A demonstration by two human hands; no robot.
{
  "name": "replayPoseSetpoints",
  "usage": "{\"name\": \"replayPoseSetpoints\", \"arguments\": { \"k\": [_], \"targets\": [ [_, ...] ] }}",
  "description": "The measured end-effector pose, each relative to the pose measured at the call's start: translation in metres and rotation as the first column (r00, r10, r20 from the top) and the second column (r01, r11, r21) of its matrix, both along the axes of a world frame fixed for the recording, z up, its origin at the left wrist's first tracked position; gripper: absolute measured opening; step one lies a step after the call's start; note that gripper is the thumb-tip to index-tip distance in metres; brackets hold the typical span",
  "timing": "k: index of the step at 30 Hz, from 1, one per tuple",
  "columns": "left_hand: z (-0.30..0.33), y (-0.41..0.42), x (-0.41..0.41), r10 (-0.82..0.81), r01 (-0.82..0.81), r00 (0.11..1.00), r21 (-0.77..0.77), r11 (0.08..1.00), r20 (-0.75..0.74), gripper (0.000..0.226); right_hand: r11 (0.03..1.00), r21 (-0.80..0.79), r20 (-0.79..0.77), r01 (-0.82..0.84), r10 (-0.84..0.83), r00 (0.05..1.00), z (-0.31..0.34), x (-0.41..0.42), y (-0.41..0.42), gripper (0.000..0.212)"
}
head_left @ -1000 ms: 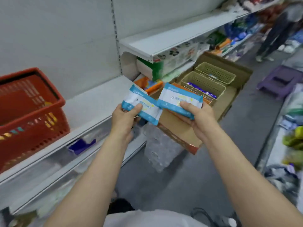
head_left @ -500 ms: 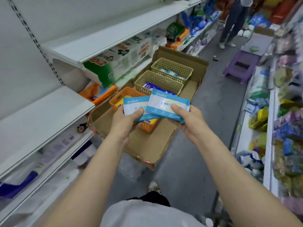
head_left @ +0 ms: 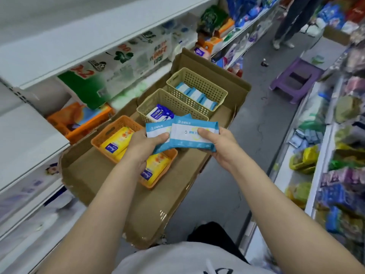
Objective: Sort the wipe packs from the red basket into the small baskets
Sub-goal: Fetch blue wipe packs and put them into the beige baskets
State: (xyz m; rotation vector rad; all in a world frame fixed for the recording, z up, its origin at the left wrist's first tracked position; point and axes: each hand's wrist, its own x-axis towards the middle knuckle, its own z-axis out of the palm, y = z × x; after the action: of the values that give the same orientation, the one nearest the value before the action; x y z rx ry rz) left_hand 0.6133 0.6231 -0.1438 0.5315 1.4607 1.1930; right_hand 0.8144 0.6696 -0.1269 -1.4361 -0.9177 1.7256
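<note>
Overhead, each hand — left hand (head_left: pixel 145 144), right hand (head_left: pixel 219 144) — grips a wipe pack above a cardboard tray (head_left: pixel 110 186) between shop shelves.

Two blue wipe packs held over a cardboard tray of small baskets in a shop aisle.

The left hand (head_left: pixel 143 144) grips one blue-and-white pack (head_left: pixel 157 131) and the right hand (head_left: pixel 219 144) grips another (head_left: pixel 192 135), which overlaps the first. Below them sit three baskets in the cardboard tray (head_left: pixel 110 186): an orange basket (head_left: pixel 110 131) with yellow packs (head_left: pixel 115 144), a beige basket (head_left: pixel 173 104) holding a dark-blue-labelled pack (head_left: pixel 159 113), and a farther beige basket (head_left: pixel 199 84) with light blue packs (head_left: pixel 195 94). A purple stool (head_left: pixel 296 78) stands on the grey floor (head_left: pixel 256 123), and another person's legs (head_left: pixel 286 22) show farther down the aisle.
</note>
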Motion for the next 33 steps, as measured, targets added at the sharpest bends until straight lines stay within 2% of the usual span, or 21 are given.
{"name": "replayPoseSetpoints", "arguments": {
  "k": [4,7,9,13,17,22,25,28,30,33],
  "targets": [
    [-0.012,0.030,0.002,0.076,-0.076,0.997,-0.018,0.997,0.000,0.017,0.993,-0.028,0.004,-0.112,0.112,0.994,-0.010,0.000,0.052,0.032],
    [-0.022,0.057,0.011,0.202,-0.202,0.979,-0.033,0.979,0.001,0.017,0.970,-0.017,0.031,-0.241,0.242,0.970,-0.023,0.006,0.098,0.020],
    [-0.028,0.079,0.021,0.330,-0.331,0.944,-0.045,0.943,-0.014,0.020,0.960,-0.029,0.044,-0.277,0.278,0.960,-0.031,0.018,0.134,0.017],
    [-0.035,0.120,0.052,0.538,-0.537,0.843,-0.049,0.842,-0.002,0.032,0.933,-0.043,0.088,-0.356,0.359,0.929,-0.044,0.057,0.212,0.034],
    [-0.038,0.162,0.096,0.609,-0.606,0.792,-0.064,0.793,0.036,0.033,0.929,0.032,0.150,-0.368,0.359,0.921,-0.047,0.090,0.285,0.023],
    [-0.045,0.195,0.113,0.642,-0.638,0.766,-0.091,0.765,0.036,0.034,0.897,0.125,0.320,-0.423,0.367,0.873,-0.068,0.100,0.371,0.031],
    [-0.054,0.210,0.104,0.655,-0.648,0.755,-0.117,0.753,0.036,0.039,0.853,0.096,0.479,-0.513,0.412,0.775,-0.091,0.088,0.409,0.035],
    [-0.066,0.231,0.094,0.636,-0.627,0.770,-0.128,0.769,0.048,0.041,0.741,0.007,0.670,-0.671,0.495,0.553,-0.116,0.076,0.429,0.046],
    [-0.073,0.244,0.089,0.617,-0.607,0.786,-0.135,0.783,0.049,0.038,0.658,-0.074,0.725,-0.749,0.551,0.412,-0.131,0.069,0.430,0.049],
    [-0.079,0.258,0.084,0.621,-0.610,0.783,-0.149,0.778,0.040,0.031,0.582,-0.158,0.749,-0.798,0.597,0.287,-0.149,0.063,0.430,0.049]
  ]
}}
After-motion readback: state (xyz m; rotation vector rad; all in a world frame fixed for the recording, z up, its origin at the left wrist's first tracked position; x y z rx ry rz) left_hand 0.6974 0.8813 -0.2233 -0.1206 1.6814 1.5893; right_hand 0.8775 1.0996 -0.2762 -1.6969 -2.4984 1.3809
